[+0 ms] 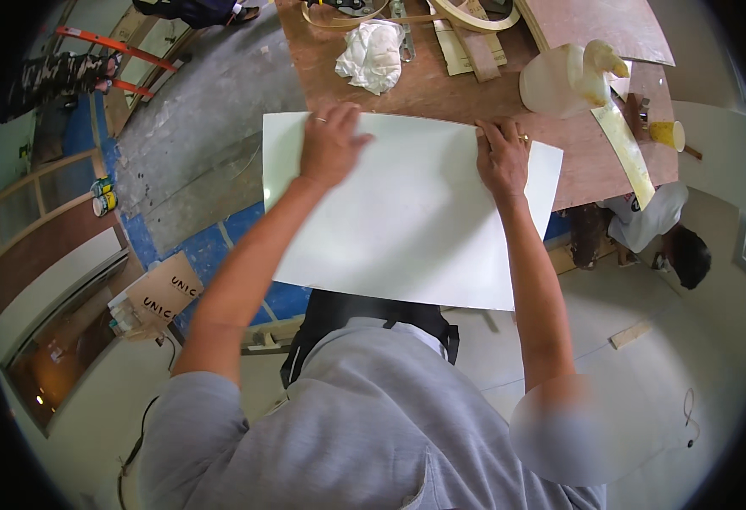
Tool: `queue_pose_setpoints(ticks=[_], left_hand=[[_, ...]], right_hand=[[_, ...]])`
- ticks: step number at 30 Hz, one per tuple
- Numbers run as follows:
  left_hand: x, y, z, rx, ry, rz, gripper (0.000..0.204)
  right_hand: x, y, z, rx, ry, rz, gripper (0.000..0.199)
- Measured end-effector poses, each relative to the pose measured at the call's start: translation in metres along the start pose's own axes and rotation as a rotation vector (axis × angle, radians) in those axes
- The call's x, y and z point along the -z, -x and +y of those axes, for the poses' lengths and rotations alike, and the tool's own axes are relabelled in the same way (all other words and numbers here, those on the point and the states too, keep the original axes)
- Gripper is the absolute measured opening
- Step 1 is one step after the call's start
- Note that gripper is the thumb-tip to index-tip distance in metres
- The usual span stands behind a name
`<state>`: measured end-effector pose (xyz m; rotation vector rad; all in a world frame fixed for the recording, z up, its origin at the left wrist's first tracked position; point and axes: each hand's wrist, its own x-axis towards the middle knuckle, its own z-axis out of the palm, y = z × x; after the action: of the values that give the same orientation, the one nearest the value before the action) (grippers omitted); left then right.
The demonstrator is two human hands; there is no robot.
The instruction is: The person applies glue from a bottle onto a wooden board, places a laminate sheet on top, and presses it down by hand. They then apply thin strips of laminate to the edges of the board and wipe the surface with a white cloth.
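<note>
A large white rectangular sheet (407, 212) lies partly on the brown wooden worktable, its near part reaching past the table toward my body. My left hand (330, 153) rests on the sheet's far left part, fingers stretched out to the far edge and thumb spread. At the far right part, my right hand (502, 157) has its fingers bent over the far edge, gripping the sheet there. A ring shows on each hand. Whatever the fingertips touch beyond the edge is hidden.
Beyond the sheet, the worktable (441, 95) holds a crumpled white cloth (373, 55), a translucent plastic jug (560, 81), a yellow cup (667, 134) and rolled edging strips (475, 17). A person (658, 221) crouches at the right. An orange ladder (118, 47) and a cardboard box (160, 289) are left.
</note>
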<state>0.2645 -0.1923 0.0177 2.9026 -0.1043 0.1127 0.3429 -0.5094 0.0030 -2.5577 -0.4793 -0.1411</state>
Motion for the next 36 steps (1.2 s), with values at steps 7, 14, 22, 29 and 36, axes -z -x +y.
queue_pose_setpoints(ticks=[7, 14, 22, 29, 36], left_hand=[[-0.018, 0.016, 0.051, 0.172, 0.025, -0.038, 0.071], [-0.013, 0.015, 0.06, 0.184, -0.084, -0.093, 0.068], [0.028, 0.037, 0.07, 0.054, 0.125, -0.268, 0.058], [0.04, 0.13, 0.075, -0.002, 0.22, -0.363, 0.06], [0.05, 0.144, 0.082, -0.001, 0.154, -0.431, 0.068]], right_hand=[[0.012, 0.001, -0.011, 0.083, 0.028, -0.06, 0.034], [0.011, 0.006, -0.007, 0.23, 0.088, -0.109, 0.04], [0.009, 0.011, -0.008, 0.303, 0.194, -0.064, 0.045], [-0.057, 0.021, -0.128, 0.287, 0.177, -0.38, 0.072], [-0.048, 0.03, -0.104, 0.228, 0.192, -0.302, 0.071]])
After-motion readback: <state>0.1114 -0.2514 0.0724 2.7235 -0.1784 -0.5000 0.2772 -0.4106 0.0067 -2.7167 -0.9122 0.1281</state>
